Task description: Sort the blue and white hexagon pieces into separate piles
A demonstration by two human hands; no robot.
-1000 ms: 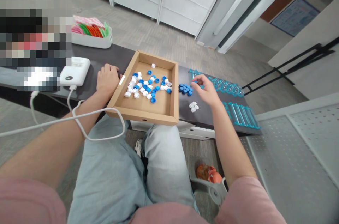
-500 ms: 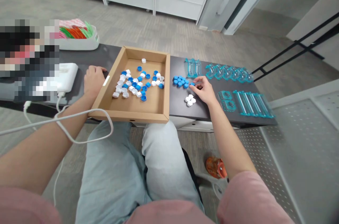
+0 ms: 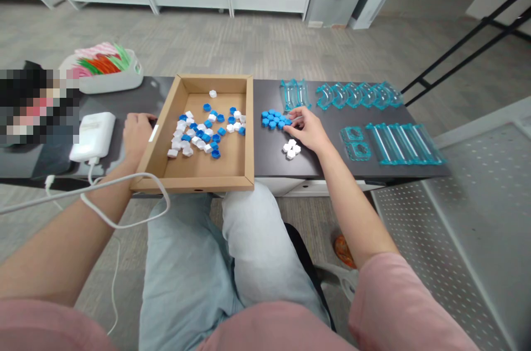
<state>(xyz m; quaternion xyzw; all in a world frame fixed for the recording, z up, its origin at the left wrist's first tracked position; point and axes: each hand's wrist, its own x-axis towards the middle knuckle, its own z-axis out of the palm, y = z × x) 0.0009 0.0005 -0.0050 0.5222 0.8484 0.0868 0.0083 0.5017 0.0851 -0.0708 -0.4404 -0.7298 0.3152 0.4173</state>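
My right hand (image 3: 306, 129) is at the right end of a cluster of blue hexagonal pieces (image 3: 271, 120) on the dark table. Its thumb and forefinger are closed on the rightmost piece, which touches the others. Just below lies a small group of white hexagonal pieces (image 3: 291, 149). My left hand (image 3: 139, 132) rests on the table against the left side of a shallow cardboard box (image 3: 249, 135). Its fingers are curled beside a small dark patch, and what they hold, if anything, is hidden. Loose blue and white hexagonal pieces (image 3: 201, 132) are scattered inside the box.
Clear teal plastic parts (image 3: 359, 95) stand in rows at the right, with teal tubes (image 3: 406, 143) and square teal frames (image 3: 355, 143) nearer. A white power bank (image 3: 93, 135) with a cable (image 3: 153, 177) lies left. Behind it sits a white basket (image 3: 112, 83) of colourful strips.
The view has shifted, so the table appears more level. My right thumb and forefinger have brought the end blue piece closer against the cluster. My left hand stays beside the box.
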